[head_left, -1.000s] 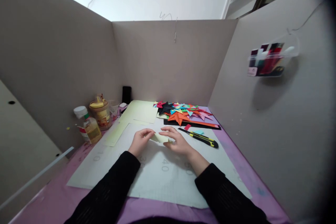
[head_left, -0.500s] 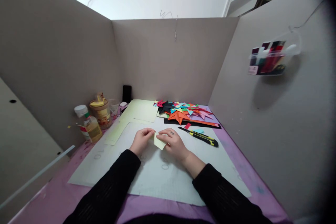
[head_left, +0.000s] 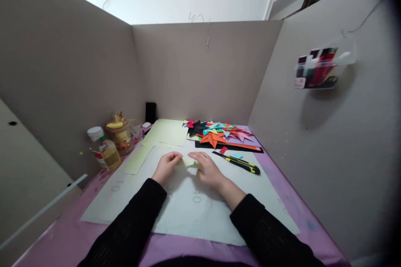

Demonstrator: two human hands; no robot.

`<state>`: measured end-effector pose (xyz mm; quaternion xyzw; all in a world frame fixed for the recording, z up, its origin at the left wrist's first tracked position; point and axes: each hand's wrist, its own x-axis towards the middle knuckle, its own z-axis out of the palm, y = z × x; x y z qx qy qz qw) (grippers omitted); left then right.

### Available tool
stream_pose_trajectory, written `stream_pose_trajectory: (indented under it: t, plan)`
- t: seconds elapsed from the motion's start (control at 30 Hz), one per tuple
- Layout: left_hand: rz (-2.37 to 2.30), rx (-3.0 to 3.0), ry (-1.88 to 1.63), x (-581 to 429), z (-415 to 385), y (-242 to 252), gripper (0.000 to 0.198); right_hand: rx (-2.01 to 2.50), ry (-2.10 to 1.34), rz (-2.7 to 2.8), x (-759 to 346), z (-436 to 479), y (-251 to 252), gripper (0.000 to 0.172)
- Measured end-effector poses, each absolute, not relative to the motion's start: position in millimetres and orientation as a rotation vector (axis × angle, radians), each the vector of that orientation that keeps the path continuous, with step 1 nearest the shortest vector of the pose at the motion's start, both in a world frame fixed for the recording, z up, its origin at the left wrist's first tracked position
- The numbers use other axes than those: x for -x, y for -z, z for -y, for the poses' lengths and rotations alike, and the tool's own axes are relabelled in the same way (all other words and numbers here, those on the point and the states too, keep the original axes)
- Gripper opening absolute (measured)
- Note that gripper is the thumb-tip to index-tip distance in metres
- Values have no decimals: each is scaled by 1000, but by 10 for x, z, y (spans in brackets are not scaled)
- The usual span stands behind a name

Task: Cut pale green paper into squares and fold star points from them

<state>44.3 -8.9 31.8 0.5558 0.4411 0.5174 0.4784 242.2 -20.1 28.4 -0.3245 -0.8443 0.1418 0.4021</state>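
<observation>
Above the white sheet, a small piece of pale yellow paper is held between my hands, partly folded or bent. Its left end is pinched between thumb and fingertips of my left hand. My right hand has its fingers curved over the paper's right end, with the thumb underneath; the exact grip there is partly hidden. To the right of my right hand lies a black and yellow utility knife. A red paper scrap and a light blue scrap are close to the knife.
Colourful folded paper stars are piled at the back, on stacked coloured paper. Larger pale yellow sheets lie back left. A bottle of yellowish liquid, a tub and a black phone-like object stand left. Grey partitions enclose the table.
The small paper has tilted from facing me to a flatter, bent position. My right fingers have lifted and spread from its face, while my left hand keeps its pinch.
</observation>
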Motion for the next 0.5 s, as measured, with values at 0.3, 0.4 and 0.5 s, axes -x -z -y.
stream_pose_trajectory:
  t: [0.3, 0.4, 0.5]
  plan:
    - [-1004, -1099, -1268, -388, 25, -301, 34, 728, -1039, 1695, -2523, 59, -296, 29]
    - [-985, -1019, -1262, -419, 30, -287, 35, 747, -1023, 1612, -2468, 33, -232, 24]
    - [-978, -992, -1250, -446, 42, -281, 34, 793, -1041, 1552, -2438, 20, -199, 18]
